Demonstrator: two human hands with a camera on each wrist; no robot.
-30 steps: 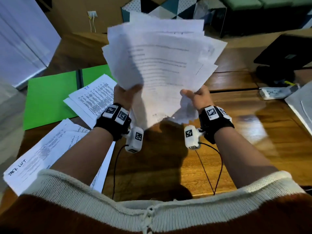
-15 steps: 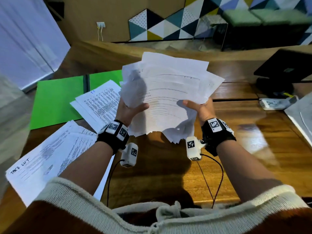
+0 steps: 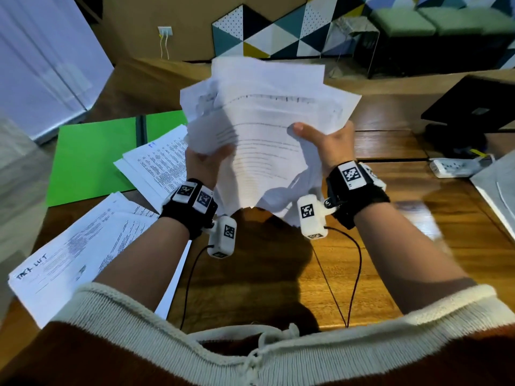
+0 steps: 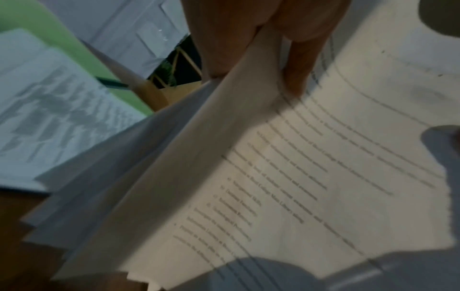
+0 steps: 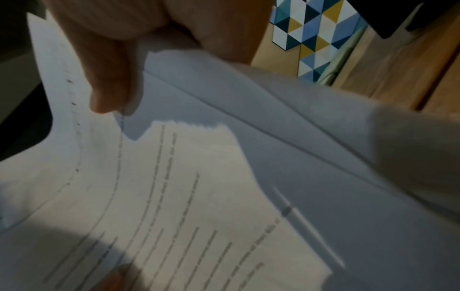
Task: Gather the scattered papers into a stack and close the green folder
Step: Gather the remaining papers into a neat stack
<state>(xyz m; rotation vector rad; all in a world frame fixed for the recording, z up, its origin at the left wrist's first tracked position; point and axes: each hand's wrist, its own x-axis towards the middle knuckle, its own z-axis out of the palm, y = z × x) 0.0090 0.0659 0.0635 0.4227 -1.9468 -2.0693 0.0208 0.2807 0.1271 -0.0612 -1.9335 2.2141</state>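
Both the left hand [image 3: 204, 162] and right hand [image 3: 331, 143] are pinching the side edges of a light, floppy, slippery bundle of papers [image 3: 267, 129], which is buckling between them above the surface [image 3: 376, 246].

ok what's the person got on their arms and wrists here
Both forearms are bare; ribbed cream sleeve cuffs are pushed up near the elbows, on a brown garment. Each wrist carries a black strap: the left wrist band and right wrist band bear white blocks printed with black square tags. A white camera module hangs under the left wrist, another under the right, each trailing a thin dark cable.
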